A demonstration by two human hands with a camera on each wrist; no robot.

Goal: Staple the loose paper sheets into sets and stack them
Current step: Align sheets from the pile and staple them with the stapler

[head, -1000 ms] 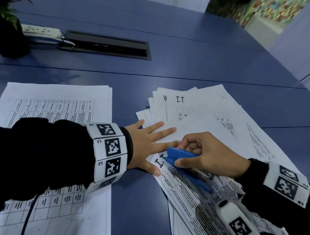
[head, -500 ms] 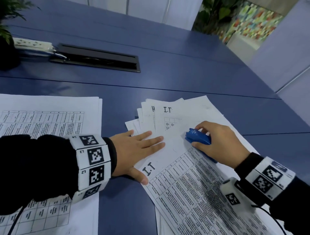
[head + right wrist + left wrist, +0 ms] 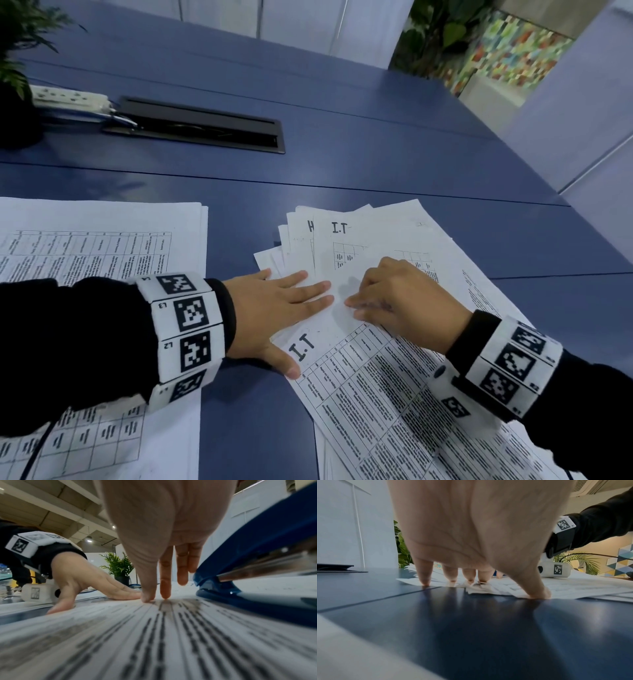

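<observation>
Loose printed sheets (image 3: 383,233) lie fanned on the blue table (image 3: 342,164), with an "I.T" sheet (image 3: 359,377) on top. My left hand (image 3: 291,308) lies flat on that sheet's top left corner, fingers spread (image 3: 484,582). My right hand (image 3: 354,308) touches the same sheet with its thumb and index tips (image 3: 156,597), just right of the left fingertips. The blue stapler (image 3: 257,555) lies on the paper beside my right hand, out of its grip. My right hand hides it in the head view. A squared pile of sheets (image 3: 102,240) lies at the left.
A black cable hatch (image 3: 205,126) is set into the table at the back, with a white power strip (image 3: 68,97) and a dark plant pot (image 3: 17,116) to its left. The table's right edge (image 3: 582,219) runs close to the fanned sheets.
My right hand carried the stapler from the sheet's top left corner to the right, let go of it, and now touches the paper. The left hand stayed pressed on the sheets.
</observation>
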